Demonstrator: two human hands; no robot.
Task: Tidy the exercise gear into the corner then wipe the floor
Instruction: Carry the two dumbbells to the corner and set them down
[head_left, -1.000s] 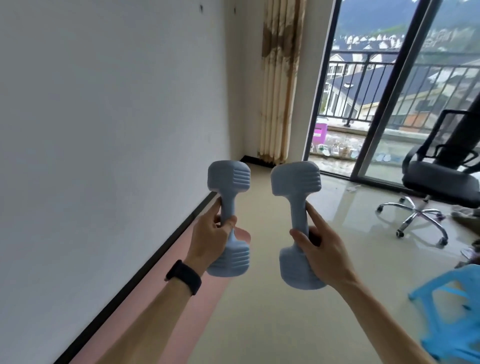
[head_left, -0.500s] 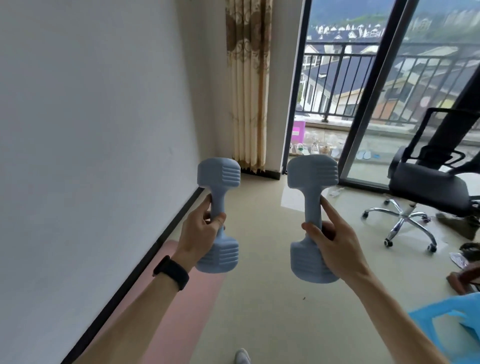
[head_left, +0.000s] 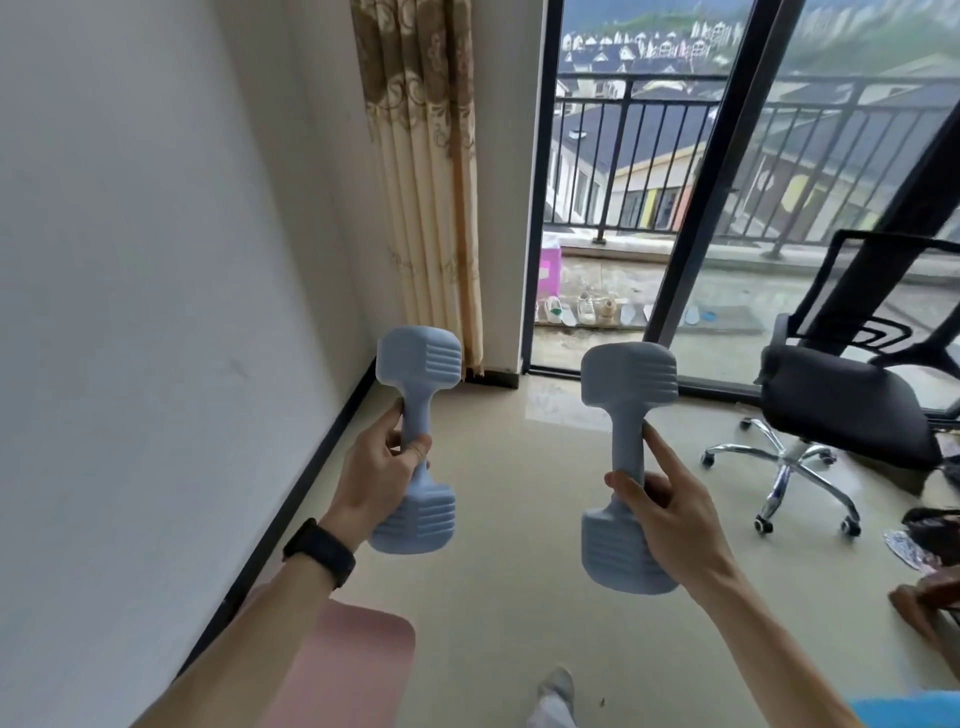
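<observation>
I carry two grey-blue dumbbells upright in front of me. My left hand (head_left: 376, 480) grips the handle of the left dumbbell (head_left: 418, 358), thumb wrapped over the front. The right dumbbell (head_left: 628, 374) is held by my right hand (head_left: 670, 519), whose index finger lies straight along the handle. A pink exercise mat (head_left: 343, 670) lies flat on the floor by the wall, under my left forearm. The room corner (head_left: 457, 371), below the curtain, lies ahead of the dumbbells.
A white wall with a black baseboard (head_left: 306, 478) runs along the left. A beige curtain (head_left: 421, 182) hangs at the corner beside the glass balcony door (head_left: 670, 208). A black office chair (head_left: 852, 415) stands at the right. Clutter (head_left: 930, 540) lies at the right edge.
I have walked forward toward the corner; the curtain and door look nearer. The dumbbells have spread further apart, and the pink mat has slid back under my arm.
</observation>
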